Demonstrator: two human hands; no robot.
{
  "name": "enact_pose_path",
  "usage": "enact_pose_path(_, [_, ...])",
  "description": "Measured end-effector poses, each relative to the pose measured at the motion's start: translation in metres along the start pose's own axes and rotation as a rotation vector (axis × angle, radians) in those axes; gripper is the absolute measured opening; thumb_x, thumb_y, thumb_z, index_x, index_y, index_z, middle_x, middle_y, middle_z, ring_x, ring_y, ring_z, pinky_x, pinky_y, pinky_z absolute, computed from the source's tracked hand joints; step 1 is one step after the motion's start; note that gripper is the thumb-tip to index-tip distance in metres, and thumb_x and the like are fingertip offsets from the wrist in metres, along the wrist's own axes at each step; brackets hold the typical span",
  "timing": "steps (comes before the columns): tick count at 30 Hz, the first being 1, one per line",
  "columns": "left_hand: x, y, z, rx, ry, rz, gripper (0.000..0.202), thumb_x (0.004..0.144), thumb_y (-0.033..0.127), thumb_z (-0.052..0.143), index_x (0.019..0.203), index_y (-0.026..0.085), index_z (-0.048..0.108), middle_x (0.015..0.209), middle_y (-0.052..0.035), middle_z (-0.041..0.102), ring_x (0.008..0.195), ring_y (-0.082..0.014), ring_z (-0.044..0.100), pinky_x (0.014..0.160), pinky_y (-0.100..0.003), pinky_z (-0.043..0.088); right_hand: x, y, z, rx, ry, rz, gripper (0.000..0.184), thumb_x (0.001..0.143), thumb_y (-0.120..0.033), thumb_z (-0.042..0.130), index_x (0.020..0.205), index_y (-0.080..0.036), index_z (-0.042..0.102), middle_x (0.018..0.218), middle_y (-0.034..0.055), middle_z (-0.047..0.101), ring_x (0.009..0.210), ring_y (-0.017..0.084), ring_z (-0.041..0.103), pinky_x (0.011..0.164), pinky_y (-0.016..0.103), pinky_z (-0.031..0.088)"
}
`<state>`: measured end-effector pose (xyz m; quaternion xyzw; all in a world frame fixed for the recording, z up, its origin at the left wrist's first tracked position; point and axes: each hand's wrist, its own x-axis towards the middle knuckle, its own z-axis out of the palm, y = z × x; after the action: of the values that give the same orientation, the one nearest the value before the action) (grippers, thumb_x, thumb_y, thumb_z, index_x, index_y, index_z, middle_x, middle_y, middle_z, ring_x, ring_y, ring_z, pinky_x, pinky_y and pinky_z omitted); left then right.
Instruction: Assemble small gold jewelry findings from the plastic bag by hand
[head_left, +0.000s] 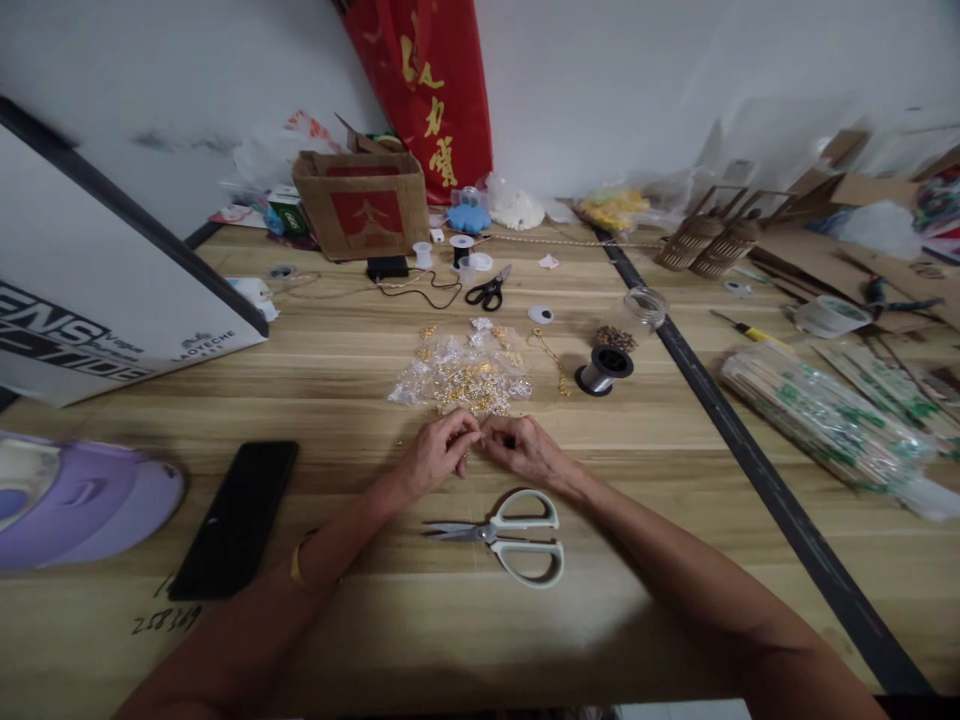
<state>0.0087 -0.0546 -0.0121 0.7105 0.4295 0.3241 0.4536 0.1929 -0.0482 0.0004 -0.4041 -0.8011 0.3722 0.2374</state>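
My left hand (442,447) and my right hand (521,445) meet at the middle of the table, fingertips pinched close together. Whatever lies between the fingers is too small to make out, though a few gold bits show under the left one. Just beyond them is a pile of gold and silver jewellery findings (472,380) on clear plastic bags. White-handled scissors (491,534) lie on the wood nearer to me, blades pointing left. A gold chain (559,370) and a spool of wire (602,372) are to the right of the pile.
Black scissors (489,291) lie behind the pile, near a jar of brown beads (616,335). At left are a phone (236,520), a purple device (90,505) and a large white box (112,270). Bagged sticks (825,410) lie right; a paper bag (364,205) stands at the back.
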Motion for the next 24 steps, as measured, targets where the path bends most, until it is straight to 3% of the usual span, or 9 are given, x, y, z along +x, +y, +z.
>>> enact_pose_path(7, [-0.0005,-0.0018,0.0024,0.015,0.000,0.006,0.017,0.089,0.033,0.045,0.082,0.018,0.047,0.056,0.0055,0.052,0.043,-0.0091,0.058,0.042,-0.016,0.040,-0.0001,0.0015,-0.0005,0.020,-0.005,-0.005,0.018,0.086,-0.026,0.051,0.078,-0.013,0.061,0.059,-0.0036,0.047,0.054,0.008,0.039,0.052,0.019,0.028])
enact_pose_path(17, [-0.0007,-0.0030,0.0026,0.080,0.028,0.036,0.012,0.091,0.028,0.039,0.083,0.020,0.042,0.060,0.0045,0.051,0.048,-0.0105,0.057,0.048,-0.020,0.043,0.0006,0.0013,-0.0066,0.050,-0.125,-0.008,0.009,0.079,-0.017,0.051,0.078,-0.014,0.059,0.060,-0.0041,0.047,0.054,0.008,0.039,0.052,0.019,0.027])
enact_pose_path(24, [0.0004,-0.0088,0.0053,0.032,0.116,0.020,0.016,0.093,0.031,0.037,0.082,0.020,0.041,0.068,0.0023,0.054,0.047,-0.0099,0.059,0.044,-0.019,0.043,0.0000,0.0052,-0.0070,0.009,-0.111,-0.010,0.007,0.076,-0.013,0.049,0.073,-0.015,0.055,0.059,-0.0049,0.046,0.053,0.008,0.037,0.052,0.019,0.026])
